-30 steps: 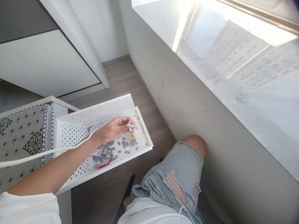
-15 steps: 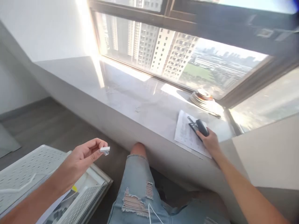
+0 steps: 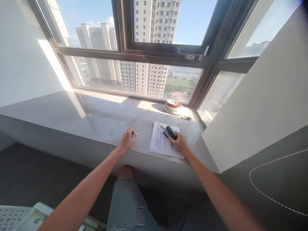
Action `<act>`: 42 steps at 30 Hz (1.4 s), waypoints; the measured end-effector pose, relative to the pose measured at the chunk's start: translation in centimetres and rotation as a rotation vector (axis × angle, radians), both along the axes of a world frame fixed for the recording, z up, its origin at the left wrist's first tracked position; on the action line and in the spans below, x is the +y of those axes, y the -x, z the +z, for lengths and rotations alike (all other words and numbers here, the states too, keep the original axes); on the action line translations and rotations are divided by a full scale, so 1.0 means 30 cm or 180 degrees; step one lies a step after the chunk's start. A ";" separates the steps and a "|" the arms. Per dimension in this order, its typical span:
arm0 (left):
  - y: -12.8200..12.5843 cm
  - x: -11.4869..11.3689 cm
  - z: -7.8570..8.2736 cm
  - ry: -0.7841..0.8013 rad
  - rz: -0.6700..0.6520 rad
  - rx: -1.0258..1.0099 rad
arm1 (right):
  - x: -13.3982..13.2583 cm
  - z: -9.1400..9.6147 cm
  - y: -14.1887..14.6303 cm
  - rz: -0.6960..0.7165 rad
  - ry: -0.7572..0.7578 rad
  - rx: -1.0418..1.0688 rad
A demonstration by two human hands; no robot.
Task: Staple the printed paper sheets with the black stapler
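My left hand (image 3: 127, 140) is above the front part of the window sill (image 3: 96, 123), its fingers pinched on a small silvery-white piece that looks like a strip of staples (image 3: 136, 134). Only the tip of the piece shows past the fingers. To the right, my right hand (image 3: 181, 143) grips a black stapler (image 3: 171, 132) by its rear end. The stapler is opened up, its top arm swung away from the metal magazine. Under it lies printed paper (image 3: 158, 144) on the sill.
Tiny bits (image 3: 111, 132) lie on the sill left of my left hand. A stack of plates (image 3: 172, 107) stands by the window corner. Below left is a white perforated basket (image 3: 18, 213). A beaded cord (image 3: 251, 173) hangs at the right.
My left hand has moved from above the white basket up and right to the sill, still pinching the small piece. My right hand stays on the stapler. The view has tilted up.
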State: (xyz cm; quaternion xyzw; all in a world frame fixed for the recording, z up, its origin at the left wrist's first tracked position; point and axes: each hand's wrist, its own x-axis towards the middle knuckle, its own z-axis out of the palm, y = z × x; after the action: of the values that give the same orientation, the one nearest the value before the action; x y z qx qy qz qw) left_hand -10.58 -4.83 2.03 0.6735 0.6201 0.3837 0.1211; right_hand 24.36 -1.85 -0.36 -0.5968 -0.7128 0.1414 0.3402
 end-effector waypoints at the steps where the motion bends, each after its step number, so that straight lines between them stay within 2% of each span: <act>1: -0.022 0.031 -0.013 0.0024 0.0028 0.0039 | 0.002 -0.001 -0.001 0.0014 0.0012 0.0011; 6: -0.081 0.129 -0.063 0.0099 0.0294 0.0165 | 0.008 -0.009 -0.001 0.0012 0.0016 0.0092; 10: -0.081 0.166 -0.092 0.0065 0.0049 0.0327 | 0.017 0.000 0.015 0.0068 0.0103 0.0204; 14: -0.069 0.191 -0.102 0.0047 -0.0021 0.0302 | 0.054 0.011 0.061 0.0356 0.0139 0.0144; 16: -0.063 0.196 -0.099 0.0042 0.0036 0.0234 | 0.076 0.013 0.097 0.0395 0.0128 0.0161; 21: -0.042 0.198 -0.089 -0.0010 0.0050 0.0012 | 0.110 0.021 0.196 0.0172 0.0113 0.0242; 24: -0.031 0.195 -0.085 -0.0078 -0.0005 -0.0093 | 0.112 0.025 0.222 0.0198 0.0104 0.0252; 36: -0.042 0.170 -0.078 -0.0146 -0.0279 -0.0088 | 0.103 0.010 0.184 0.0253 0.0057 0.0190; 39: -0.061 0.164 -0.052 -0.0224 -0.0428 -0.0221 | 0.102 0.015 0.173 0.0367 0.0046 0.0231; 42: -0.098 0.192 -0.007 -0.0275 -0.0486 -0.0647 | 0.101 0.016 0.166 0.0423 -0.0014 0.0267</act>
State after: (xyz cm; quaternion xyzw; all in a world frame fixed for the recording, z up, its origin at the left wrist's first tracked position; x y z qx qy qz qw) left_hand -7.64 0.92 1.82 0.6810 0.5344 0.4661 0.1830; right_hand 19.39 1.19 0.13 -0.5409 -0.7363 0.1870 0.3609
